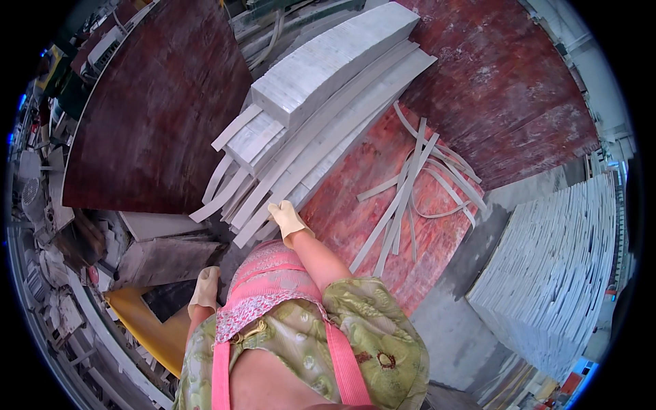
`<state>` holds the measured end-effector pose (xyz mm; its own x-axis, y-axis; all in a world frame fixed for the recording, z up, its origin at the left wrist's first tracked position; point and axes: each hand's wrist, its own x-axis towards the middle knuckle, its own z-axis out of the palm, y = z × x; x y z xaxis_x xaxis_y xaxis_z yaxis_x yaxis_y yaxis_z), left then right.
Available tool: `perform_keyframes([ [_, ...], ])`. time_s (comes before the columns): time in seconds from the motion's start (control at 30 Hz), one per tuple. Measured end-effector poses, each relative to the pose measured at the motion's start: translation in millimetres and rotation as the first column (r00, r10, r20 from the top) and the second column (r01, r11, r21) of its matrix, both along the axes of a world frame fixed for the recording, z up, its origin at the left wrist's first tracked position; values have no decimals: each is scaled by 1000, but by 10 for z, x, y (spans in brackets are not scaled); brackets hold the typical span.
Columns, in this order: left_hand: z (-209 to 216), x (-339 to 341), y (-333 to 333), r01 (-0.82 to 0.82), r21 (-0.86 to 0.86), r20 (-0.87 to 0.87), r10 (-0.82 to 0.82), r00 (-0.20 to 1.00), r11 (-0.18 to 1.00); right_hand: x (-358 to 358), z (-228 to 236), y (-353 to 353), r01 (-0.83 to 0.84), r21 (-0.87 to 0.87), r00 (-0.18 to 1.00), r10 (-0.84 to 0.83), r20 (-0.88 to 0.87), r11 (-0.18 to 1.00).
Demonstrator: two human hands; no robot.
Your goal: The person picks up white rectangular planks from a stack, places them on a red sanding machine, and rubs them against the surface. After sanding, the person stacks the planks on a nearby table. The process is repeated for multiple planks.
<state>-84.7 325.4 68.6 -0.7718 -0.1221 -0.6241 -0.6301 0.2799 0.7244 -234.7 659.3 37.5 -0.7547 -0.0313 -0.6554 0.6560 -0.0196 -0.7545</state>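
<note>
My right hand [288, 220], in a cream glove, is at the near end of a stack of long, pale strips [301, 160]. Its fingers are bent over the edge of one light-grey strip [253, 225] and look closed on it. On the stack lies a thick, slightly curved block of layered pale strips [335, 61], with a shorter bundle [256, 140] beside it. Several strip ends stick out unevenly toward me. Down at my left side, apart from the stack, my gloved left hand [205, 288] hangs loosely with nothing visible in it.
Loose, curling strips [410, 184] lie tangled on a reddish board [383, 157] right of the stack. Dark red panels [157, 109] flank it. A tall pile of thin white sheets [550, 273] stands at right. Boards and scraps [167, 260] clutter the left, near a yellow sheet [154, 331].
</note>
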Motion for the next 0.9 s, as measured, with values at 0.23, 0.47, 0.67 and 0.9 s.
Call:
perform_keyframes([
  [0.23, -115, -64, 21, 85, -57, -27, -87, 996, 995, 171, -155, 110, -48, -17, 999, 47, -25, 999],
  [0.47, -527, 17, -230, 118, 10, -6, -118, 993, 993, 304, -551, 132, -50, -69, 998, 46, -51, 996],
  [0.67, -378, -63, -107, 151, -7, 15, -151, 988, 988, 327, -138, 266, 97, -250, 995, -91, 36, 963],
  [0.9, -125, -82, 59, 191, -140, -159, -212, 964, 972, 258, 102, 365, 105, -369, 994, -110, 8, 923],
])
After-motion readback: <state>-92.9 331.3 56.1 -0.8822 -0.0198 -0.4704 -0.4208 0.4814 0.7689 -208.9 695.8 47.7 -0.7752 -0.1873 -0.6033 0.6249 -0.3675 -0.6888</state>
